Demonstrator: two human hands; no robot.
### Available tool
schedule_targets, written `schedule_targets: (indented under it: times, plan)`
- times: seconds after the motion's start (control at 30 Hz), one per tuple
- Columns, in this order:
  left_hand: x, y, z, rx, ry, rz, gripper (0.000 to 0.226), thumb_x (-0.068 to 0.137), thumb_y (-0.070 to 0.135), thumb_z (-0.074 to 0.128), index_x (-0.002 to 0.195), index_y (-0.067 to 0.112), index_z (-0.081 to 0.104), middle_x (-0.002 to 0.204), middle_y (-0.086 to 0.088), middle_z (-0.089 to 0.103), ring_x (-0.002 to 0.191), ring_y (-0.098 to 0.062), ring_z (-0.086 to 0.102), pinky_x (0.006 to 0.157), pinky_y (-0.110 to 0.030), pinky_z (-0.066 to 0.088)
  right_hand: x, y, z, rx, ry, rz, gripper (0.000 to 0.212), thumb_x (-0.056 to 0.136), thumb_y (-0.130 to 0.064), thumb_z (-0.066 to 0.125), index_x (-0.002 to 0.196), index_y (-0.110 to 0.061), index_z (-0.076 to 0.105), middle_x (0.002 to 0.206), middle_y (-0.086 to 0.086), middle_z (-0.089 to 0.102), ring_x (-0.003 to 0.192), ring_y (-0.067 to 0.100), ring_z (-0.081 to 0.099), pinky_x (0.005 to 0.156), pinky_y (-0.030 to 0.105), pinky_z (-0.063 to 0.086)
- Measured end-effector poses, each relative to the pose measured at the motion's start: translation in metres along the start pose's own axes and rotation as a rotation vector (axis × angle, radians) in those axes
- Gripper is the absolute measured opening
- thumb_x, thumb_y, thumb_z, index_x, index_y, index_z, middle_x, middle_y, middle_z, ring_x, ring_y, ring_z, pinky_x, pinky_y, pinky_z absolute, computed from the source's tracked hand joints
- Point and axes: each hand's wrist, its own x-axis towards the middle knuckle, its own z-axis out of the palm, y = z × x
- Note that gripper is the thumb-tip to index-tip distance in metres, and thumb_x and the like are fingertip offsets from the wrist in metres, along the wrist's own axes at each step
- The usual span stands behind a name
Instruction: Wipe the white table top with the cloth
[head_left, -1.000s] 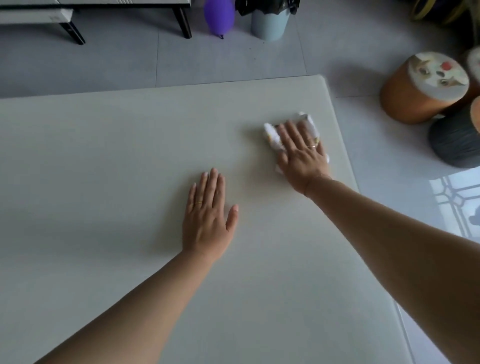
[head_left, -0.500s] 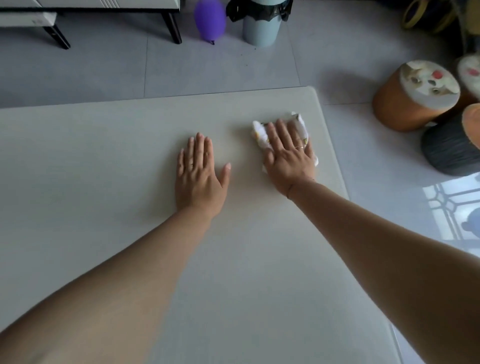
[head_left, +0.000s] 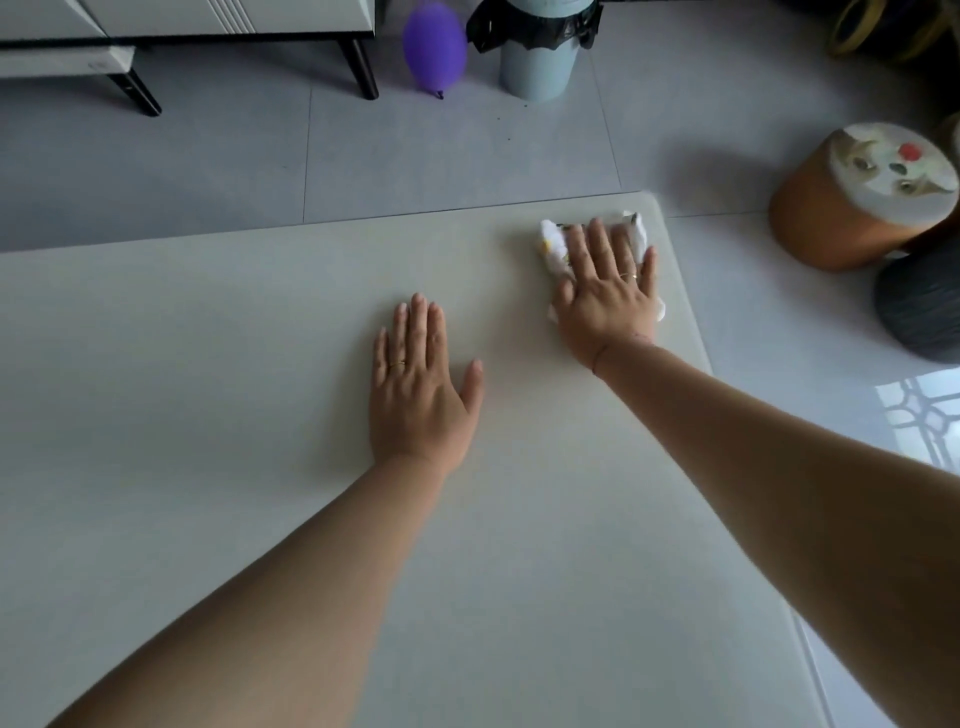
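Since the earlier frames the right hand (head_left: 608, 296) has slid the cloth (head_left: 555, 244) toward the far right corner of the surface (head_left: 182, 389), and more of the floor beyond the far edge has come into view. The right hand lies flat, palm down with fingers spread, pressing the crumpled white cloth against the surface; the cloth shows beyond the fingertips and at both sides of the hand, and it sits just beside the far edge and the rounded corner. A thin ring shows on one finger. The left hand (head_left: 421, 389) lies open and flat on the bare surface, fingers together and thumb out, holding nothing, well apart from the cloth; it too wears a ring. Both forearms are bare. The surface is pale, matte and plain, filling most of the view. Past it lies a grey tiled floor (head_left: 208, 171). On the floor at the far side stand a light cabinet on black legs (head_left: 182, 26), a purple balloon (head_left: 435, 47) and a pale blue bin (head_left: 537, 62) lined with a black bag. To the right stand a round orange stool (head_left: 841, 213) with a printed top and, beside it, a dark grey stool (head_left: 924, 306). A bright window reflection (head_left: 924, 421) lies on the floor at the right.
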Motion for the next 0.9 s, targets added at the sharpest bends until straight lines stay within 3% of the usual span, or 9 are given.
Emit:
schedule_targets:
  times: [0.1,0.2,0.3,0.47,0.63,0.7,0.8,0.9]
  plan:
    - [0.000,0.001,-0.001,0.011,-0.005,-0.002,0.073,0.089,0.049,0.016,0.149,0.008,0.018,0.158,-0.009,0.014,0.146,-0.022,0.012,0.119,-0.037,0.007,-0.003,-0.038,0.005,0.072,0.012,0.031,0.059,0.095,-0.038,0.026,0.150,-0.025,0.010,0.159,-0.002,0.006,0.146,0.018,-0.001,0.114,0.043,-0.012]
    - [-0.001,0.000,0.000,0.020,-0.012,0.001,0.074,0.089,0.050,0.015,0.149,0.008,0.018,0.158,-0.008,0.014,0.146,-0.021,0.011,0.119,-0.038,0.006,-0.012,-0.052,0.006,0.079,-0.028,-0.227,0.056,0.096,-0.038,0.026,0.150,-0.027,0.012,0.159,-0.005,0.007,0.146,0.017,-0.001,0.114,0.040,-0.011]
    - [-0.001,0.000,0.000,0.015,-0.014,0.004,0.073,0.089,0.049,0.018,0.149,0.007,0.019,0.158,-0.009,0.015,0.146,-0.022,0.013,0.119,-0.040,0.009,0.003,-0.019,-0.001,-0.014,-0.038,-0.395,0.053,0.098,-0.041,0.024,0.149,-0.031,0.012,0.159,-0.008,0.008,0.146,0.014,0.001,0.116,0.042,-0.004]
    - [0.000,0.000,0.001,0.028,-0.013,-0.002,0.073,0.089,0.050,0.017,0.149,0.007,0.020,0.158,-0.008,0.015,0.146,-0.022,0.012,0.119,-0.038,0.008,0.045,0.035,-0.012,-0.012,-0.029,-0.158,0.055,0.096,-0.042,0.022,0.150,-0.034,0.010,0.159,-0.008,0.007,0.146,0.013,0.000,0.117,0.047,-0.004]
    - [0.001,0.001,0.000,0.037,-0.026,-0.005,0.074,0.088,0.050,0.015,0.149,0.008,0.017,0.158,-0.008,0.012,0.146,-0.021,0.009,0.119,-0.037,0.006,0.043,0.017,-0.010,0.048,-0.011,0.113,0.059,0.094,-0.040,0.025,0.150,-0.031,0.009,0.159,-0.006,0.005,0.146,0.017,0.001,0.115,0.047,-0.008]
    - [0.001,0.001,0.000,0.042,-0.032,-0.005,0.074,0.088,0.050,0.015,0.149,0.008,0.017,0.158,-0.008,0.012,0.146,-0.021,0.009,0.119,-0.038,0.007,0.032,0.007,-0.009,0.052,-0.023,0.047,0.060,0.094,-0.039,0.026,0.150,-0.030,0.008,0.159,-0.006,0.003,0.146,0.018,-0.002,0.114,0.047,-0.008]
    - [0.000,0.001,0.001,0.040,-0.038,-0.006,0.072,0.089,0.048,0.020,0.149,0.008,0.015,0.158,-0.008,0.011,0.146,-0.022,0.008,0.119,-0.039,0.006,0.018,0.024,-0.014,0.019,-0.083,-0.204,0.056,0.097,-0.038,0.022,0.150,-0.032,0.005,0.159,-0.008,0.000,0.146,0.016,-0.006,0.116,0.044,-0.005]
    - [0.001,0.001,0.001,0.045,-0.040,-0.005,0.075,0.088,0.050,0.014,0.149,0.007,0.015,0.158,-0.009,0.011,0.146,-0.023,0.008,0.119,-0.039,0.005,0.011,0.057,-0.019,0.038,-0.060,-0.115,0.054,0.098,-0.038,0.022,0.150,-0.034,0.008,0.159,-0.009,0.003,0.146,0.013,-0.003,0.117,0.043,-0.001]
